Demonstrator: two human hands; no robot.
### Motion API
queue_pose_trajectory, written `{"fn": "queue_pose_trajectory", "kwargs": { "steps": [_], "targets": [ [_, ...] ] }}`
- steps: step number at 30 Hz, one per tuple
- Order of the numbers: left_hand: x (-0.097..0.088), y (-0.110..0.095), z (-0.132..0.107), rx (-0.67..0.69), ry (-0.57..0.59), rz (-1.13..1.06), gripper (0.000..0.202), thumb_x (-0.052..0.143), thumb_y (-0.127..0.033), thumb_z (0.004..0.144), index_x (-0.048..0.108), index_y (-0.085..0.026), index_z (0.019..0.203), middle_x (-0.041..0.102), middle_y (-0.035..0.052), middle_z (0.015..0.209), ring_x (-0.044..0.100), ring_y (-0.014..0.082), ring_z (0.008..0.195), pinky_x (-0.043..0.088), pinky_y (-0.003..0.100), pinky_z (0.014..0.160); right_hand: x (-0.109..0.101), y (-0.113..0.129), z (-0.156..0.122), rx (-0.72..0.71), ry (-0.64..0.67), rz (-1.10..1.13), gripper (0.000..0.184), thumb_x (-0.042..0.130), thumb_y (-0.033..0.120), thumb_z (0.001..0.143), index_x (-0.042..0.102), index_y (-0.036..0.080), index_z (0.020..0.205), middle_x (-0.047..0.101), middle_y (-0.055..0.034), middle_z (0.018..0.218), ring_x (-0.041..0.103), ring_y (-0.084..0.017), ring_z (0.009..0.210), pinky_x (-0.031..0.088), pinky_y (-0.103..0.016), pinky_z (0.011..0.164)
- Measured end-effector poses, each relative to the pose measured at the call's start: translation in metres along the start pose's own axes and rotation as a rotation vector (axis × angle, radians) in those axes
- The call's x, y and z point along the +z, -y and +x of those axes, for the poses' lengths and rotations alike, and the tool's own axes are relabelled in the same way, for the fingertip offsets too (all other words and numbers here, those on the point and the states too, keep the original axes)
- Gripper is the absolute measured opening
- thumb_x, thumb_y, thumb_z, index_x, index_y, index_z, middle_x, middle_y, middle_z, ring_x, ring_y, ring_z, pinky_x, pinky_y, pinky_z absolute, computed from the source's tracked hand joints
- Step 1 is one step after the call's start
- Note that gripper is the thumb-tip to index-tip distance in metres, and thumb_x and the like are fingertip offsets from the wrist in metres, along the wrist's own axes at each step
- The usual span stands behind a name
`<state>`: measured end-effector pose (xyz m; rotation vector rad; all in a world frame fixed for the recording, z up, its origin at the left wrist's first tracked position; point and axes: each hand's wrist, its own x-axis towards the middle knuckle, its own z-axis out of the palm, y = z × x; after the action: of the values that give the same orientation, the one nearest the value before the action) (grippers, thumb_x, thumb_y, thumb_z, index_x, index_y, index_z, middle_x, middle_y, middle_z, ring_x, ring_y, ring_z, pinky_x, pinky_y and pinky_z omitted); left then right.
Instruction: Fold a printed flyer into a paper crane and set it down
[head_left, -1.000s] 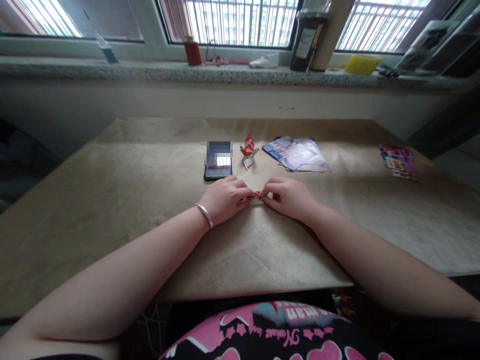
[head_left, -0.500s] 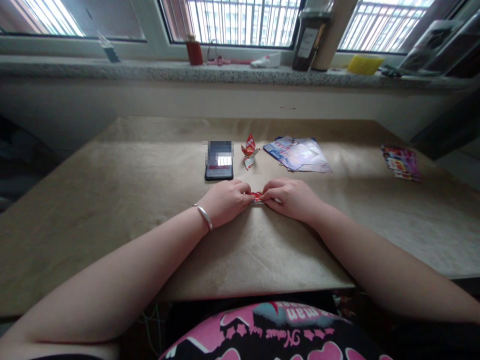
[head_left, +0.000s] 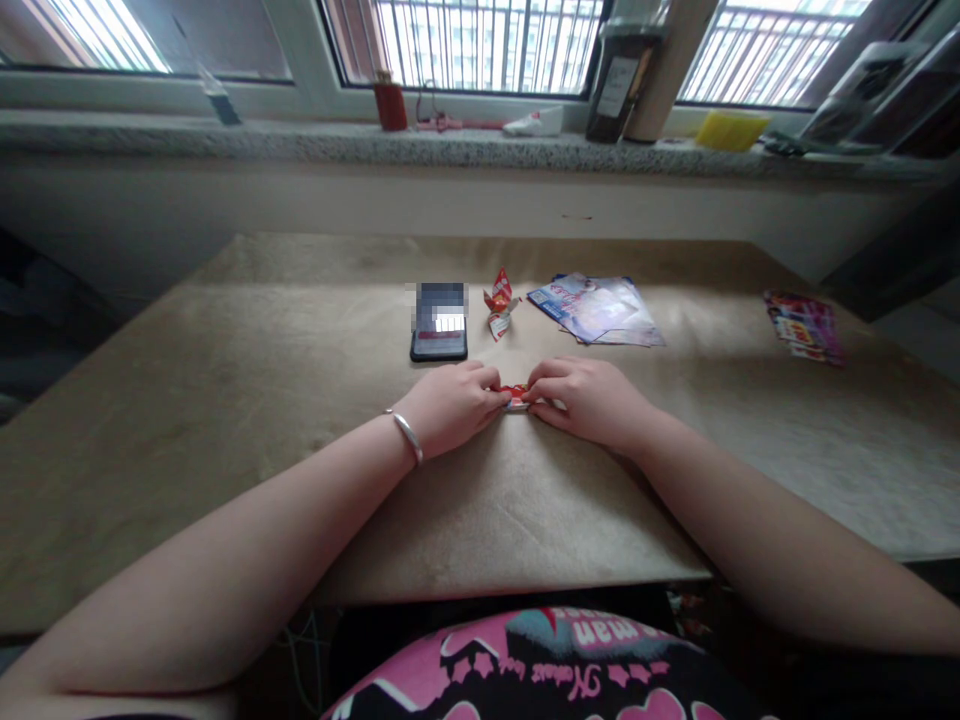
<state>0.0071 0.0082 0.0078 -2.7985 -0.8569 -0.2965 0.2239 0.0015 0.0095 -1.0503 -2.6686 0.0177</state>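
Observation:
A small strip of red printed paper (head_left: 515, 397) lies low over the table between my two hands, most of it covered by fingers. My left hand (head_left: 457, 403), with a silver bangle at the wrist, pinches its left end. The right end is gripped between the thumb and fingers of my right hand (head_left: 586, 398). Just beyond stands a folded red and white paper piece (head_left: 500, 303) with pointed tips. Left of that, a phone (head_left: 439, 345) with a lit, partly blurred screen lies close to my left hand.
Several glossy printed sheets (head_left: 600, 308) lie overlapping beyond my right hand. A fanned stack of colourful cards (head_left: 804, 327) is near the table's right side. The wooden table (head_left: 225, 400) reaches to the wall below a granite sill (head_left: 300, 146), which holds a red bottle (head_left: 389, 106) and a yellow sponge-like block (head_left: 731, 130).
Both hands stay on the red paper strip. My right hand's fingers have shifted very slightly; nothing else has visibly moved.

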Motion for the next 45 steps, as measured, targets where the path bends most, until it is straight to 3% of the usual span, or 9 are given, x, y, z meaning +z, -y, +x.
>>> {"fn": "queue_pose_trajectory", "kwargs": {
  "steps": [6, 15, 26, 32, 38, 45],
  "targets": [
    [0.000, 0.002, -0.002, -0.060, 0.004, -0.072, 0.020, 0.054, -0.032, 0.088, 0.071, -0.022, 0.090, 0.065, 0.0034, 0.086, 0.057, 0.0151, 0.077, 0.044, 0.025, 0.066, 0.003, 0.006, 0.004, 0.035, -0.008, -0.178, 0.019, 0.050, 0.027, 0.085, 0.066, 0.018, 0.080, 0.068, -0.0073, 0.083, 0.059, -0.020, 0.081, 0.038, -0.030, 0.066],
    [0.004, 0.005, -0.001, -0.140, -0.029, -0.116, 0.019, 0.054, -0.031, 0.087, 0.069, -0.019, 0.089, 0.065, 0.0041, 0.085, 0.058, 0.0158, 0.077, 0.044, 0.025, 0.067, 0.008, 0.005, 0.004, 0.236, -0.115, 0.024, 0.010, 0.055, 0.025, 0.077, 0.064, 0.021, 0.074, 0.067, -0.0021, 0.080, 0.060, -0.016, 0.074, 0.037, -0.027, 0.062],
    [0.001, 0.003, 0.000, -0.164, -0.060, -0.038, 0.024, 0.048, -0.031, 0.090, 0.067, -0.019, 0.080, 0.064, 0.0023, 0.078, 0.060, 0.0160, 0.073, 0.038, 0.026, 0.058, 0.004, 0.012, 0.003, 0.199, -0.106, -0.030, 0.019, 0.053, 0.035, 0.083, 0.064, 0.020, 0.081, 0.066, -0.0020, 0.080, 0.059, -0.016, 0.073, 0.034, -0.026, 0.061],
    [0.000, -0.001, 0.002, -0.220, -0.089, 0.011, 0.021, 0.050, -0.031, 0.091, 0.063, -0.018, 0.082, 0.063, 0.0025, 0.080, 0.060, 0.0147, 0.073, 0.035, 0.024, 0.055, 0.003, 0.010, 0.003, 0.251, -0.132, 0.067, 0.015, 0.055, 0.029, 0.083, 0.063, 0.020, 0.076, 0.066, -0.0020, 0.080, 0.059, -0.016, 0.075, 0.035, -0.026, 0.062],
    [0.005, 0.004, 0.001, -0.309, -0.183, -0.214, 0.023, 0.050, -0.035, 0.091, 0.066, -0.019, 0.086, 0.064, 0.0022, 0.082, 0.058, 0.0138, 0.073, 0.040, 0.024, 0.062, 0.002, 0.006, 0.002, 0.308, -0.169, 0.205, 0.013, 0.057, 0.025, 0.081, 0.063, 0.019, 0.071, 0.063, -0.0019, 0.075, 0.056, -0.014, 0.069, 0.036, -0.025, 0.060],
    [0.009, 0.006, 0.003, -0.438, -0.242, -0.377, 0.019, 0.052, -0.028, 0.088, 0.059, -0.015, 0.076, 0.058, 0.0025, 0.076, 0.053, 0.0142, 0.069, 0.040, 0.026, 0.061, 0.004, 0.008, 0.004, 0.327, -0.230, 0.327, 0.013, 0.058, 0.023, 0.080, 0.060, 0.018, 0.069, 0.061, -0.0023, 0.071, 0.053, -0.013, 0.065, 0.038, -0.025, 0.058]
  ]
}}
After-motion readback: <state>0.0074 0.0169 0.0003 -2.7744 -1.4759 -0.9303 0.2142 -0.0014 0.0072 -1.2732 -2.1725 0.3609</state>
